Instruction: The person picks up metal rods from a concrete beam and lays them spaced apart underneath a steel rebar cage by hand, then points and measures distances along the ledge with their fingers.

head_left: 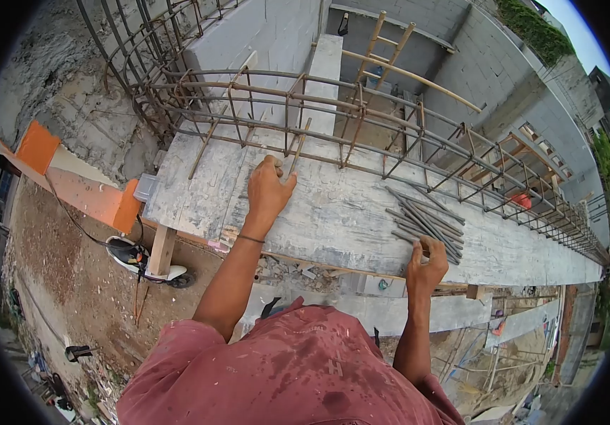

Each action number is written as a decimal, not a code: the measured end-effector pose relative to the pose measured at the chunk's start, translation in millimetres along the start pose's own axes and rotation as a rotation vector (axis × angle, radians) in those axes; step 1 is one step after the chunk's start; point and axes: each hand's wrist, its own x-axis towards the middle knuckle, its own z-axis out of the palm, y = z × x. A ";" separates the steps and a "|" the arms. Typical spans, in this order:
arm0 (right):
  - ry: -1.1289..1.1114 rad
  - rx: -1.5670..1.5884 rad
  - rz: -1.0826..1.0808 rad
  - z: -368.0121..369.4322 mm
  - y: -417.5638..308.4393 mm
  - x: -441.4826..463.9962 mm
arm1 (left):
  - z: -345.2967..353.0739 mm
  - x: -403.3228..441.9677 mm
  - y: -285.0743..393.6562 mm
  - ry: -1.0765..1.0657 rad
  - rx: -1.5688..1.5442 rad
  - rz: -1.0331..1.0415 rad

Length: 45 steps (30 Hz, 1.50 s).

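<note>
My left hand reaches over the grey plank deck, its fingers curled and thumb close to a short steel rod. The rod's lower end sits between thumb and forefinger, and its upper part slants towards the rebar cage. My right hand is at the deck's near edge, fingertips and thumb bent together beside a pile of short steel rods. Whatever lies in that pinch is too small to make out. The long cage of bars and square stirrups runs across the deck beyond both hands.
Upright rebar rises at the upper left. Another loose rod leans on the cage. Orange-ended formwork stands left. Past the deck, the ground drops away, with a scooter below. A bamboo ladder stands behind.
</note>
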 end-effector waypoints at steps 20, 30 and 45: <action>-0.143 -0.101 -0.300 2.6 17.9 14.4 | -7.9 -3.2 3.4 -0.045 -0.005 -0.059; -0.188 -0.135 -0.318 4.4 11.3 18.9 | -8.0 -5.8 6.1 -0.035 0.004 -0.055; 0.082 0.184 -0.283 -4.9 -23.0 41.2 | -89.0 -40.3 -10.7 -0.176 -0.125 -0.046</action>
